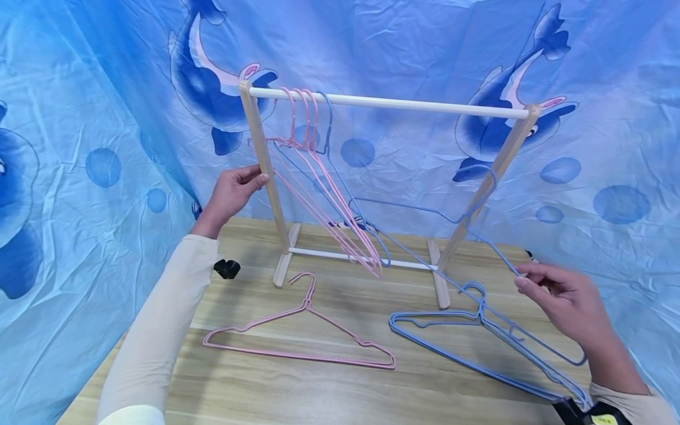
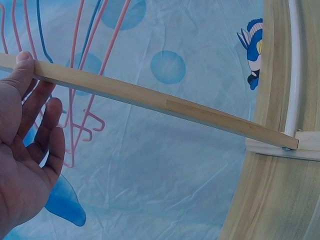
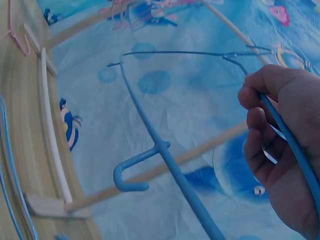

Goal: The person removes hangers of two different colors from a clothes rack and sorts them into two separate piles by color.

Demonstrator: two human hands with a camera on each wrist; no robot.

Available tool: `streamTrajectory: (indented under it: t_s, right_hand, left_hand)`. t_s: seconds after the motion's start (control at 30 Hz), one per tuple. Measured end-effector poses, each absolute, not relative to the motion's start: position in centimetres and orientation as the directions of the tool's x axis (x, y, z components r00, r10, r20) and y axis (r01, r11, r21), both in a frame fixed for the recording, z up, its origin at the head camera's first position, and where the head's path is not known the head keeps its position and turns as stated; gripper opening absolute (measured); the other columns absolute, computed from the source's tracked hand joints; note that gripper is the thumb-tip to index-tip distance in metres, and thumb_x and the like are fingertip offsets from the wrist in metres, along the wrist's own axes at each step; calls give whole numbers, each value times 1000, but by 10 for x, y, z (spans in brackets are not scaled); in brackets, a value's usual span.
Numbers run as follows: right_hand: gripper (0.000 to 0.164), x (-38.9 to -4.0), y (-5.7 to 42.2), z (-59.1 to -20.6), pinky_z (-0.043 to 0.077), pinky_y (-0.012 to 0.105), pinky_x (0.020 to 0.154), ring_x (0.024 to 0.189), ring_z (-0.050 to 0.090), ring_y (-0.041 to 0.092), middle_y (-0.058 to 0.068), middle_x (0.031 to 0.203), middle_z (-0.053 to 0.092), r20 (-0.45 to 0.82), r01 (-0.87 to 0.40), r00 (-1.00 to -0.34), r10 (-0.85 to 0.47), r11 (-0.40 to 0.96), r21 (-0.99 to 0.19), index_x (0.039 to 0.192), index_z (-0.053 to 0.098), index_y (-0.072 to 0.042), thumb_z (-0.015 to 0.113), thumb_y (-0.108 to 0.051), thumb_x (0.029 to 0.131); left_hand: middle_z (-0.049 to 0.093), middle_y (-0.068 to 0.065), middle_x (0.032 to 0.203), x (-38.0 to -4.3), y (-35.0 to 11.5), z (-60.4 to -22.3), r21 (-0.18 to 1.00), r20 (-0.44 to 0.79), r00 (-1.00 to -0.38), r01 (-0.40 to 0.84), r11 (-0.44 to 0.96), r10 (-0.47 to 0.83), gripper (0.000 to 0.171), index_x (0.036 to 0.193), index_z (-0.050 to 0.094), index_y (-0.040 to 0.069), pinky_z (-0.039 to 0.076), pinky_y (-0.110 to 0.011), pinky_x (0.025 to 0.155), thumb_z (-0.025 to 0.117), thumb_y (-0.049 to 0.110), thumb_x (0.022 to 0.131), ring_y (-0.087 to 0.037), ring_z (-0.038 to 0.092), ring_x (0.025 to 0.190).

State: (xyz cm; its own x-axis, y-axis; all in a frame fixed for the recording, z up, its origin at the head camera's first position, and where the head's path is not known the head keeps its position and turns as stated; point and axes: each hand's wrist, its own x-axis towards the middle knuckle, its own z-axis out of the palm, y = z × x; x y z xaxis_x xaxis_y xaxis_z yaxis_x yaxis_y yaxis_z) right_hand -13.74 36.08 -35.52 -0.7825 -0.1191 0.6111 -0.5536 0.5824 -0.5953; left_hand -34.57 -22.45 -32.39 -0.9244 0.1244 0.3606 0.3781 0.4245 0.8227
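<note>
My left hand (image 1: 232,192) holds the left wooden post (image 1: 265,159) of a small clothes rack, thumb on the near side; the left wrist view shows the thumb over the post (image 2: 150,97) with the other fingers behind. My right hand (image 1: 563,298) pinches one shoulder of a blue clothes hanger (image 1: 496,251), held off the table in front of the rack's right post. In the right wrist view this blue hanger (image 3: 185,182) shows a small side hook. Three pink hangers (image 1: 293,118) and a blue hanger (image 1: 329,121) hang near the left end of the white rail (image 1: 404,103).
Pink hangers (image 1: 297,354) lie stacked on the wooden table (image 1: 319,395) before the rack. More blue hangers (image 1: 467,366) lie at the right, beneath the held one. A small black object (image 1: 227,269) sits by the left forearm. Blue dolphin-print cloth (image 1: 361,47) surrounds the table.
</note>
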Motion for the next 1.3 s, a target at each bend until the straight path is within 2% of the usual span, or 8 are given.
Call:
streamTrajectory:
  t_s: [0.1, 0.23, 0.37, 0.63, 0.83, 1.03, 1.3]
  right_hand:
    - [29, -131, 369, -359, 32, 28, 43, 56, 49, 3, -15, 77, 68, 577, -517, -809, -113, 601, -609, 105, 77, -1, 68, 19, 85]
    - [25, -125, 382, -367, 36, 28, 42, 63, 60, 1, -16, 79, 71, 534, -478, -839, -106, 611, -630, 105, 76, 1, 67, 17, 88]
    - [22, -121, 397, -378, 42, 25, 45, 68, 66, 2, -15, 82, 73, 463, -418, -881, -98, 622, -662, 109, 76, 3, 66, 13, 92]
    - [22, -110, 420, -399, 42, 27, 47, 66, 65, 8, -13, 84, 74, 387, -369, -914, -121, 642, -672, 111, 75, 2, 64, 11, 94]
    - [25, -104, 437, -413, 49, 22, 53, 71, 67, 7, -15, 88, 74, 326, -329, -937, -129, 646, -689, 113, 76, -2, 61, 11, 97]
    - [26, -98, 449, -424, 55, 20, 61, 74, 68, 8, -21, 98, 72, 262, -279, -957, -125, 644, -712, 115, 75, -2, 60, 9, 98]
    - [25, -92, 459, -435, 56, 23, 62, 75, 69, 10, -19, 99, 73, 219, -258, -966, -140, 616, -744, 117, 74, -1, 57, 8, 100]
  left_hand:
    - [66, -15, 136, -346, -226, -324, 824, 359, -925, 376, 423, 125, 48, 141, 64, 16, 50, -47, 108, 61, 43, 102, -26, 64, 125]
    - [66, -15, 136, -345, -226, -324, 828, 358, -925, 376, 416, 126, 48, 141, 64, 15, 50, -46, 107, 62, 43, 102, -25, 64, 124]
    - [66, -15, 136, -344, -226, -324, 828, 357, -926, 376, 415, 126, 48, 141, 64, 14, 50, -46, 107, 61, 42, 102, -25, 64, 124]
    - [66, -17, 135, -342, -226, -323, 829, 366, -921, 387, 404, 130, 45, 140, 65, 14, 49, -47, 108, 62, 38, 103, -24, 65, 123]
    - [67, -16, 135, -343, -227, -324, 824, 376, -916, 399, 402, 139, 46, 139, 65, 13, 50, -48, 107, 62, 40, 102, -18, 66, 120]
    - [68, -15, 134, -343, -228, -325, 825, 376, -916, 399, 400, 138, 47, 139, 66, 14, 49, -48, 107, 62, 41, 102, -20, 66, 121]
    - [66, -15, 136, -339, -228, -321, 831, 352, -926, 375, 412, 133, 44, 139, 66, 16, 50, -44, 108, 61, 39, 103, -22, 64, 123]
